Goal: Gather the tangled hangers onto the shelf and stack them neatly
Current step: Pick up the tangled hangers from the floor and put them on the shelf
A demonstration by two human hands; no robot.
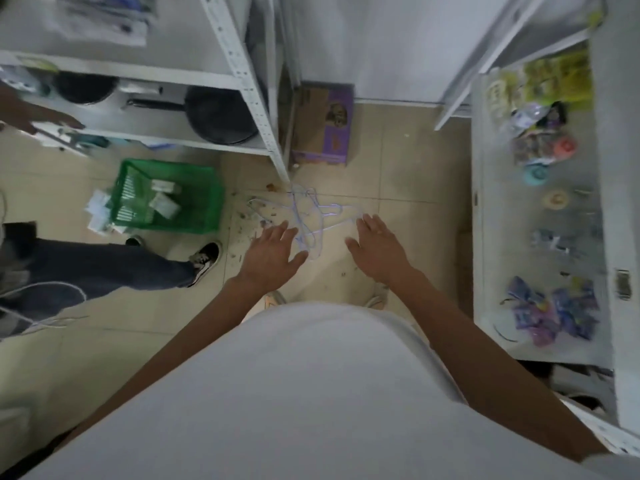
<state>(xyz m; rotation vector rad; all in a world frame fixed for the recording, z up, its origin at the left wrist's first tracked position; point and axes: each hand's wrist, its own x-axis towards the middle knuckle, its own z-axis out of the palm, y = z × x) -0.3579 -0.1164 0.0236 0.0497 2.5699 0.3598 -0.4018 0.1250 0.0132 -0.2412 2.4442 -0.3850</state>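
Observation:
A tangle of thin pale purple wire hangers (308, 216) lies on the beige tiled floor, close to the foot of the shelf post. My left hand (273, 254) hovers over the tangle's left side, fingers spread, holding nothing. On the right side, my right hand (377, 247) is also spread and empty, with its fingertips near a hanger end. Whether either hand touches the wires is unclear. A white shelf (540, 209) with small packets stands to my right. The image is blurred.
A metal rack (256, 109) at the left holds black pans (221, 116). A green basket (166, 197) sits on the floor beside another person's leg and shoe (206, 259). A purple cardboard box (323, 123) stands against the wall. Crumbs litter the floor.

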